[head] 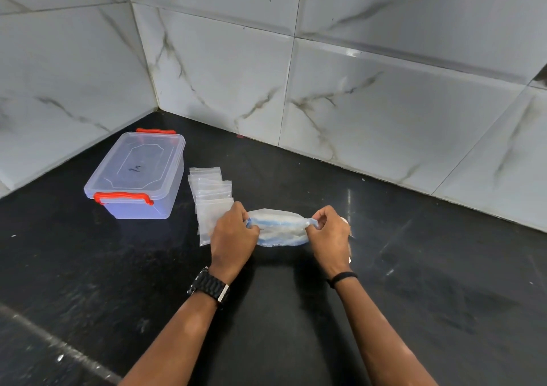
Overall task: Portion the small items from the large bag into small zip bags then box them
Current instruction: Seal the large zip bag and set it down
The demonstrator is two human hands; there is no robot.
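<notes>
Large bag (pixel 279 228): clear plastic with a blue zip strip, lying on its side on the black counter (pixel 414 282), about midway between the counter's left and right stretches and well short of the back wall. Contents not discernible through the crumpled film.

Left hand (pixel 233 237): gripping the bag's left end, fingers curled round the zip strip. Wearing a black watch (pixel 210 286) on the wrist.

Right hand (pixel 328 234): pinching the bag's right end between thumb and fingertips, pulling it taut against the left. Wearing a thin black band (pixel 342 277) on the wrist.

Small zip bags (pixel 210 199): clear, flat, stacked in a loose overlapping pile, lying just left of the large bag and partly tucked behind the left hand. Appearing to hold nothing.

Box (pixel 139 175): clear plastic, rectangular, lid sitting on, red clip handles (pixel 122 197) showing at near and far ends. Standing toward the counter's back left corner, just left of the small bag pile. Showing a small dark mark on the lid; interior appearing vacant.

Counter: black, glossy, speckled, reflecting a streak of light to the right of the hands; bearing a few pale flecks.

Walls (pixel 384 113): large white tiles with grey marble veining, meeting in a corner behind the box.
</notes>
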